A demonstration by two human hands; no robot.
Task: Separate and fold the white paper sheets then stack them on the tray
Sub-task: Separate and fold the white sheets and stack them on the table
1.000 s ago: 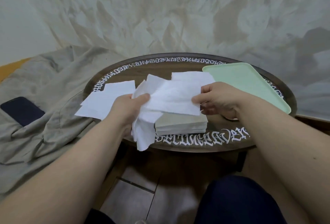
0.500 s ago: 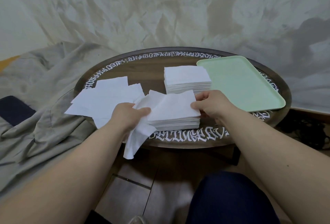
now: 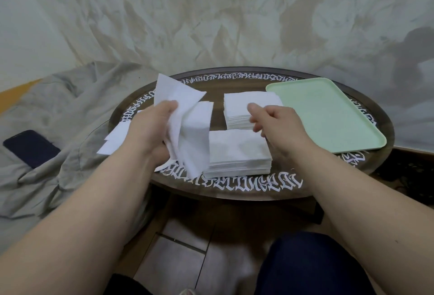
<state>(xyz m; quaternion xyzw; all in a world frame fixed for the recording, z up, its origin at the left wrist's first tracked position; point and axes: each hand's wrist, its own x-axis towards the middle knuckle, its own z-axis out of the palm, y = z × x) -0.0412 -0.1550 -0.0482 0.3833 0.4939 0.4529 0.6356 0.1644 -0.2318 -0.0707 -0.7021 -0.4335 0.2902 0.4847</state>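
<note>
My left hand (image 3: 150,127) grips a loose, crumpled white paper sheet (image 3: 187,125) and lifts it above the left half of the round table. My right hand (image 3: 277,123) hovers with fingers apart and nothing in them, between two stacks of white sheets. The near stack (image 3: 237,153) lies at the table's front edge, the far stack (image 3: 249,104) sits behind it. A pale green tray (image 3: 328,116) with nothing on it lies at the right of the table. Loose flat sheets (image 3: 115,139) lie under my left hand at the left edge.
The dark round table (image 3: 234,189) has white lettering around its rim. A grey cloth (image 3: 58,111) lies to the left with a dark phone (image 3: 30,147) on it. A wrinkled sheet hangs behind. My knee (image 3: 312,264) is below the table.
My right hand let go of the sheet and moved right, away from it. My left hand lifted the sheet up and to the left, off the near stack.
</note>
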